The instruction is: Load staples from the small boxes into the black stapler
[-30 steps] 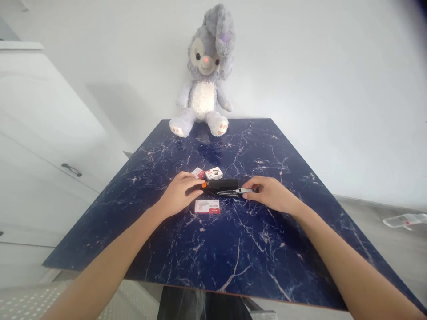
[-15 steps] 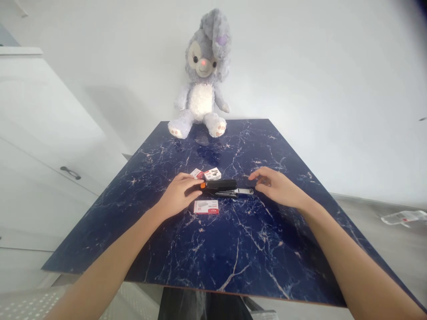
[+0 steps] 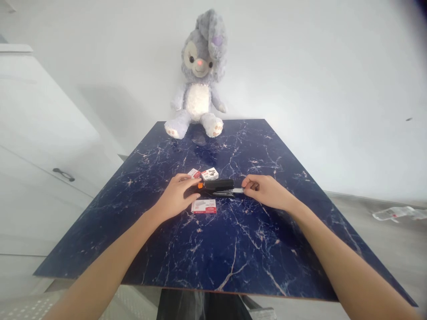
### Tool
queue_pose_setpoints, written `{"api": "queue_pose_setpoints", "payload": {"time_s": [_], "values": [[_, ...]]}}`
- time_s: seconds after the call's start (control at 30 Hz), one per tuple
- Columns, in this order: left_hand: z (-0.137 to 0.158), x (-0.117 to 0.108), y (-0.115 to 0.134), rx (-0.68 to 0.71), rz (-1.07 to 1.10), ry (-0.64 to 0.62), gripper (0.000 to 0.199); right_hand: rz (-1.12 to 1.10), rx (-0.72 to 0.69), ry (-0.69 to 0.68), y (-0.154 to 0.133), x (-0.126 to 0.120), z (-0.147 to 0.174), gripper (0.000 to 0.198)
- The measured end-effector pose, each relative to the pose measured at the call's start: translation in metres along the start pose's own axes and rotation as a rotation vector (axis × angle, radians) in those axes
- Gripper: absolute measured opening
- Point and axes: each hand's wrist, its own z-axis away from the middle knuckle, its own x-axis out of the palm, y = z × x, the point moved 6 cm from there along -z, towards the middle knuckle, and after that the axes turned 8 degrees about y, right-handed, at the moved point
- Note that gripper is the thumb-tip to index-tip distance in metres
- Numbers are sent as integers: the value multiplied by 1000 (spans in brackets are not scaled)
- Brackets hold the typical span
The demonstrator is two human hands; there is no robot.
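A black stapler (image 3: 218,186) with an orange part at its left end lies on the dark blue marbled table (image 3: 207,249). My left hand (image 3: 175,195) grips that left end between thumb and fingers. From the right end sticks out a silver metal staple tray (image 3: 238,190), whose tip my right hand (image 3: 265,191) pinches. Just in front of the stapler lies a flat white and red box (image 3: 204,206). Behind it are a small white box (image 3: 210,173) with a stapler picture and a red and white box (image 3: 193,174), partly hidden by my left hand.
A grey plush rabbit (image 3: 200,75) sits at the table's far edge against the wall. To the left stands a white cabinet (image 3: 36,146) with a dark handle. A clear plastic package (image 3: 396,213) lies on the floor at the right.
My right hand has moved left onto the tip of the staple tray and closed on it; less of the tray shows. My left hand stays on the stapler. The view has shifted slightly.
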Motion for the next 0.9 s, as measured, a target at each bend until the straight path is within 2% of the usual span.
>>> {"api": "queue_pose_setpoints", "payload": {"time_s": [0.2,0.37,0.63,0.77,0.9], "values": [[2,0,-5,-25,-35,9,45,-8,23,24,-4,-4,1,8],[2,0,-5,11,-46,26,48,-19,127,17,-6,-9,4,15],[2,-3,3,11,-106,54,46,-458,217,-149,-22,10,13,48],[2,-4,1,-32,-73,46,42,-577,257,-149,-25,16,14,63],[2,-4,0,-60,-38,45,40,-638,269,-121,-22,22,14,68]]}}
